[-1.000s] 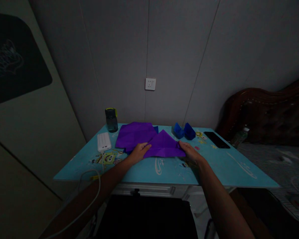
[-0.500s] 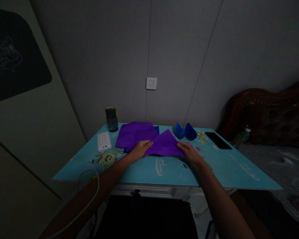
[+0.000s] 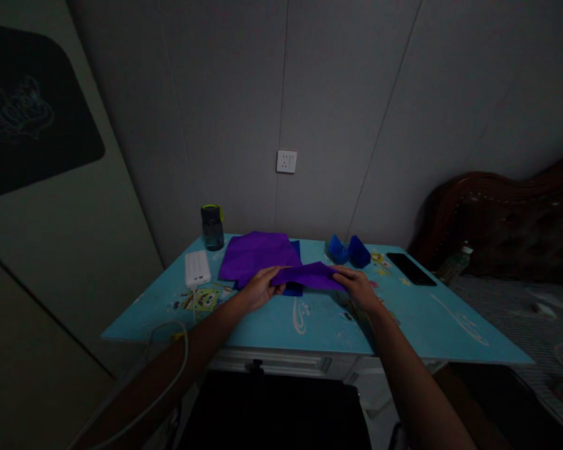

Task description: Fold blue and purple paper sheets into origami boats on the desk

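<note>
A folded sheet of purple paper (image 3: pixel 312 275) is stretched between my two hands, tilted so that only a narrow band of it shows. My left hand (image 3: pixel 261 289) pinches its left end, thumb on top. At the right end my right hand (image 3: pixel 358 287) grips it the same way. Behind my left hand lies a spread of creased purple paper (image 3: pixel 258 253), with dark blue paper (image 3: pixel 294 290) showing at its edges. Two folded blue paper shapes, a lighter one (image 3: pixel 338 250) and a darker one (image 3: pixel 359 252), stand beyond my right hand.
On the light blue table (image 3: pixel 272 328) are a white power bank (image 3: pixel 197 269) with a cable, a dark water bottle (image 3: pixel 213 228) at the back left and a black phone (image 3: pixel 411 269) at the right. The grey wall (image 3: pixel 338 125) rises behind; a bed headboard (image 3: pixel 511 225) stands to the right.
The held purple paper has tipped from a broad triangle facing me to a flatter, narrow strip. Both hands still hold its ends, and the view has shifted slightly.
</note>
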The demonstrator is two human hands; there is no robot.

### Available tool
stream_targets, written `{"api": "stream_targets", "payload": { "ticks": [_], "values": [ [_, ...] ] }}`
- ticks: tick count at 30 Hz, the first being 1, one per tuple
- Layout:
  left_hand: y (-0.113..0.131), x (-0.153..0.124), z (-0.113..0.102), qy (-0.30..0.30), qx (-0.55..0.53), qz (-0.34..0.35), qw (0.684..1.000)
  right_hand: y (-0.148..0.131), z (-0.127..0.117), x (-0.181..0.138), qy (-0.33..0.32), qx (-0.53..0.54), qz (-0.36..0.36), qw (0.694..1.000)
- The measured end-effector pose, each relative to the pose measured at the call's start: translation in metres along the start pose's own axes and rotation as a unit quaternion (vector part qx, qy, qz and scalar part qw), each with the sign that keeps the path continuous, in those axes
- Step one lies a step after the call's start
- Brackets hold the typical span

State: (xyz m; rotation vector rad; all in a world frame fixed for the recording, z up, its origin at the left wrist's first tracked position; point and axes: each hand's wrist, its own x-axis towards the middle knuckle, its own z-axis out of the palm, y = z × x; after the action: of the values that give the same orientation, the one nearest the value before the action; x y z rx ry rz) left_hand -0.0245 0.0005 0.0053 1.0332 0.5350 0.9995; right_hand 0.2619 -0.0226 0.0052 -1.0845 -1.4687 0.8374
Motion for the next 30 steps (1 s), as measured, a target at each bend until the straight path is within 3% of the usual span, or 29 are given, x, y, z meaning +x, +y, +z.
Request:
{"api": "stream_targets", "payload": {
  "ticks": [6, 14, 30],
  "values": [
    [-0.005, 0.002, -0.004, 0.006, 0.047, 0.037, 0.998, 0.004, -0.001, -0.001, -0.052, 0.053, 0.053, 0.996],
    [-0.016, 0.005, -0.012, -0.039, 0.191, 0.026, 0.981, 0.003, -0.002, 0.0, 0.004, 0.084, 0.067, 0.994],
    [-0.005, -0.004, -0.005, -0.037, 0.053, -0.01, 0.998, 0.011, -0.005, 0.003, 0.011, 0.097, 0.039, 0.994]
  ]
}}
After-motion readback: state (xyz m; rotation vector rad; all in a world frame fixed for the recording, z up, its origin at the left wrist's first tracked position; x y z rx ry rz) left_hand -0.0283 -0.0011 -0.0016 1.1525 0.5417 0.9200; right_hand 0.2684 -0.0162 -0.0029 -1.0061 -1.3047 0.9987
